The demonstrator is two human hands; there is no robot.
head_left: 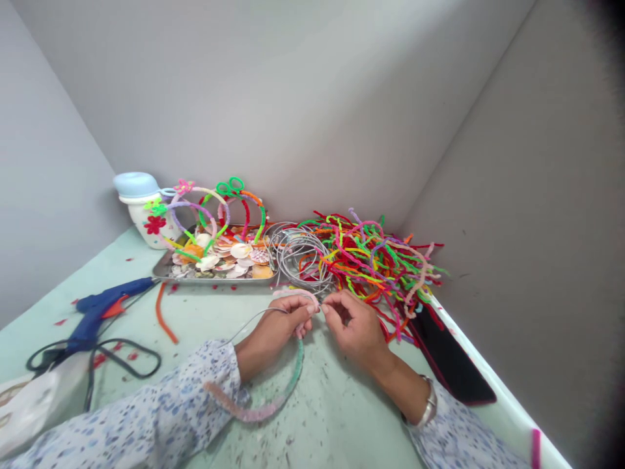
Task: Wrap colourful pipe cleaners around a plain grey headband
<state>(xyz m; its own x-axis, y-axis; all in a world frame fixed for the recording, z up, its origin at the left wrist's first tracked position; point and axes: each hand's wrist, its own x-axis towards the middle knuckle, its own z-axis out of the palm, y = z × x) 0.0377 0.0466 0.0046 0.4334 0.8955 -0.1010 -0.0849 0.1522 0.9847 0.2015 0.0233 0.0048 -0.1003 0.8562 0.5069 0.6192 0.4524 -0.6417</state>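
My left hand (288, 319) is closed on a thin wire partly wrapped in fuzzy pipe cleaner, which hangs below in a curve with a teal stretch (295, 371) and a dusty-mauve stretch (254, 413). Bare grey wire (249, 321) runs back over the left wrist. A pale pink pipe cleaner (297, 294) arches over the left fingers. Its end reaches the pinched thumb and forefinger of my right hand (354, 322), close beside the left thumb. The exact grip at the fingertips is too small to see clearly.
Behind the hands stand a metal tray (219, 281) of shells with finished headbands (215, 195), coiled wire (303, 257) and a heap of pipe cleaners (375, 260). A blue glue gun (90, 319), its cord and a white cup (156, 228) are left; a black flat object (454, 365) lies right.
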